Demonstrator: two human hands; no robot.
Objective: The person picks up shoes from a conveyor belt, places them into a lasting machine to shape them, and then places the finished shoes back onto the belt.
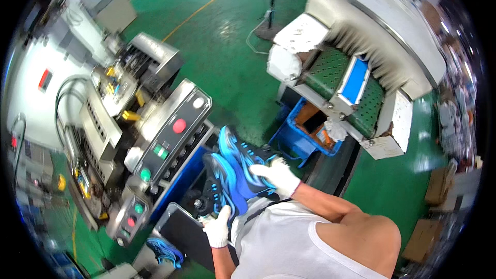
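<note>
Two black-and-blue sneakers are held side by side in front of my body, their bright blue soles turned toward each other. My left hand (pixel 217 226), in a white glove, is closed on the lower end of the left sneaker (pixel 213 188). White-gloved too, my right hand (pixel 277 175) grips the right sneaker (pixel 238 157) around its side. Some of the fingers are hidden behind the shoes. Another blue sneaker (pixel 165 252) lies at the lower left, beside a dark flat tray (pixel 183 232).
A machine with a button panel (pixel 178 124) stands close at my left. To the right is a conveyor machine (pixel 356 80) with a green perforated belt and a bristle curtain. Under its end sits a blue crate (pixel 297 142). A fan stand (pixel 271 28) rises from the green floor (pixel 222 46).
</note>
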